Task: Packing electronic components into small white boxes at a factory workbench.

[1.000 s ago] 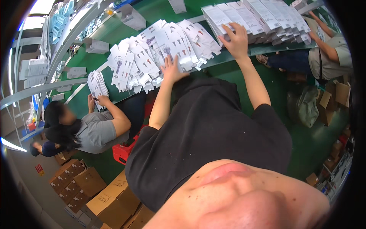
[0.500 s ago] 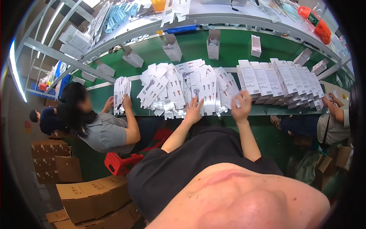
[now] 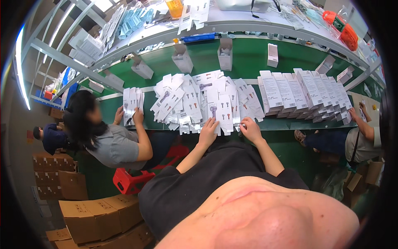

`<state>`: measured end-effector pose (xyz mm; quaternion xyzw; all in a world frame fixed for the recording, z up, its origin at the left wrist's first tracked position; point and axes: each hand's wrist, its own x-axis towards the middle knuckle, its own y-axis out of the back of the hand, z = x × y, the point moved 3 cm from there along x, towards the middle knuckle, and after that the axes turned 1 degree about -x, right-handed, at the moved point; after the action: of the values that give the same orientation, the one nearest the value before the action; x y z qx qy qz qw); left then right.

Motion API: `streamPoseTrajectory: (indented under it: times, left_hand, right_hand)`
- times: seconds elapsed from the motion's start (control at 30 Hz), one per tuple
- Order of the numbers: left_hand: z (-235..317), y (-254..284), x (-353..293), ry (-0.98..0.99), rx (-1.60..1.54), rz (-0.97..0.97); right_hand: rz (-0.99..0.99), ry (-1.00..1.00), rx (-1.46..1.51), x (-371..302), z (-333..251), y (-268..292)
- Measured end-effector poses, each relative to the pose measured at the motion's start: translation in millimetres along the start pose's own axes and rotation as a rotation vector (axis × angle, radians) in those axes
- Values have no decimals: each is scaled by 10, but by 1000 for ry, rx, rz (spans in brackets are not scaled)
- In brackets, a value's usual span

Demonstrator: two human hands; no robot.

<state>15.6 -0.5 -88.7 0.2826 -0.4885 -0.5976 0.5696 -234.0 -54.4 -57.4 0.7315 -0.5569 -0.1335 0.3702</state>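
The right hand (image 3: 251,130) apparently reached flat cartons (image 3: 224,107).

Tube lights (image 3: 20,68) glare blown-out white near ten o'clock as bright, even light covers a green workbench (image 3: 248,58) and the pale flat printed cartons (image 3: 224,101) on it, while a black T-shirt (image 3: 199,178) at six o'clock and the floor (image 3: 286,147) beneath the bench read darker. Fisheye distortion bows the shelf rail (image 3: 211,29) at twelve o'clock inside a black rim, and blur softens a co-worker's head (image 3: 83,108) at nine.
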Motion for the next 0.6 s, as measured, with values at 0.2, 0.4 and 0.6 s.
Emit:
streamPoseTrajectory:
  times: [0.2,0.4,0.6]
  left_hand:
    - [284,1323,295,29,-164,422]
    - [820,2241,666,196,-628,-234]
    - [585,2327,651,249,-1106,-342]
  right_hand:
    - [67,192,-71,246,-716,444]
    - [285,330,-50,755,-1321,542]
    - [154,505,30,808,-1764,639]
